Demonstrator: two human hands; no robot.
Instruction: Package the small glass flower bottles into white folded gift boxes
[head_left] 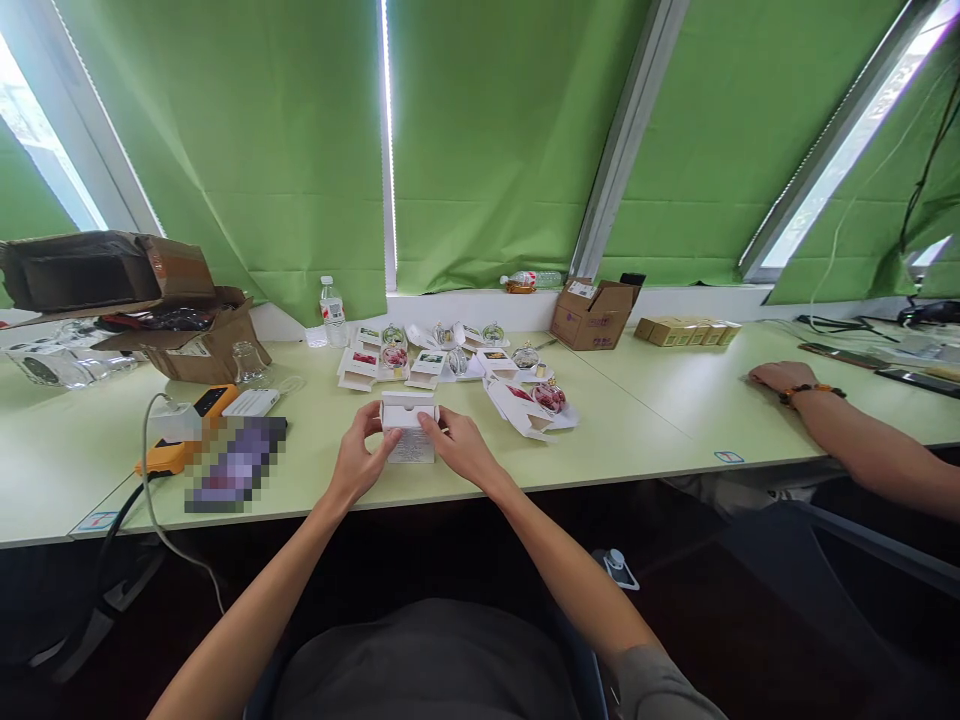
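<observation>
Left of & closer in than the open brown cardboard carton point(589, 322), small white rectangular card box point(411, 448) is held b/w L hand point(357, 460) & R hand point(466, 448), both thumbs on it; uneven thumb pressure, esp. near the top, could crease thin card.

Small box point(411, 446): white, fine grey print on lower face. Tabletop point(637, 405): pale yellow-green. Blinds point(517, 130): plain mid-green. Rightmost round ornament point(550, 399): deep pinkish red. Right-hand carton point(589, 322): brown, purple lettering. Row of little packets point(679, 332): gold. Charger-like device point(163, 459): orange-yellow with black. Upright bottle point(332, 310): clear, red-and-white label. Shirt point(420, 665): dark grey.
</observation>
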